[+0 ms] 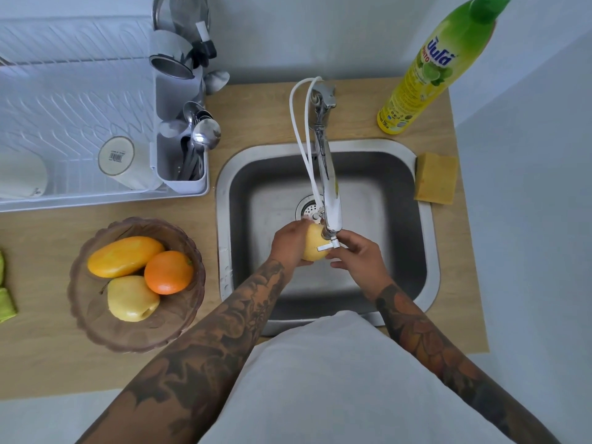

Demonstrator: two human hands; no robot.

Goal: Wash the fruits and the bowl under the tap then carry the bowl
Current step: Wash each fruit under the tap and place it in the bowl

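My left hand holds a pale yellow fruit over the steel sink, right under the spout of the chrome tap. My right hand pinches the small white lever at the spout's tip, fingers touching the fruit's side. On the wooden counter to the left stands a brownish glass bowl with a mango, an orange and a yellow apple-like fruit in it.
A white dish rack with cups and a cutlery holder fills the back left. A yellow sponge lies right of the sink, a dish soap bottle behind it. Green cloth shows at the left edge.
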